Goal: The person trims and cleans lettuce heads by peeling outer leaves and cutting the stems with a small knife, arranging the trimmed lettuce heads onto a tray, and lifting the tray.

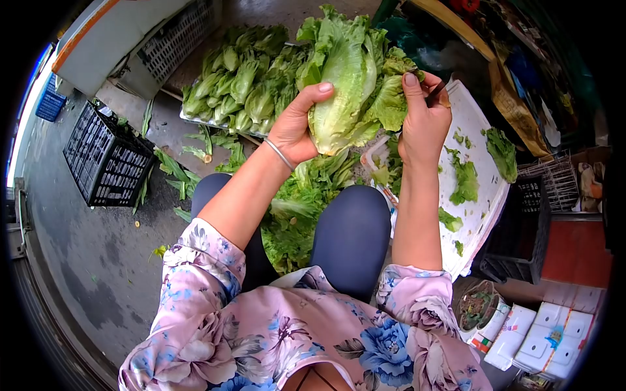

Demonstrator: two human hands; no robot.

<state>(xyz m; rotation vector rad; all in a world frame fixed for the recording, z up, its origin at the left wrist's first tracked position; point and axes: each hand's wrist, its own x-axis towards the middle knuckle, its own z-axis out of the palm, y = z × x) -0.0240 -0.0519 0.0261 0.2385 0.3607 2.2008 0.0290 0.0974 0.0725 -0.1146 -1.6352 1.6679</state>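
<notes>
At far left of center, a heap of pale-green lettuce heads is lying, while a black slatted plastic crate is standing on the grey floor farther left. To the right, a white flat board is carrying scattered leaf pieces, and loose green leaves are lying between the dark-trousered knees. The large, frilly light-green lettuce is sitting in the left hand's grip, thumb pressing its side; the right hand is narrowly pinching a frilled green leaf on its right.
</notes>
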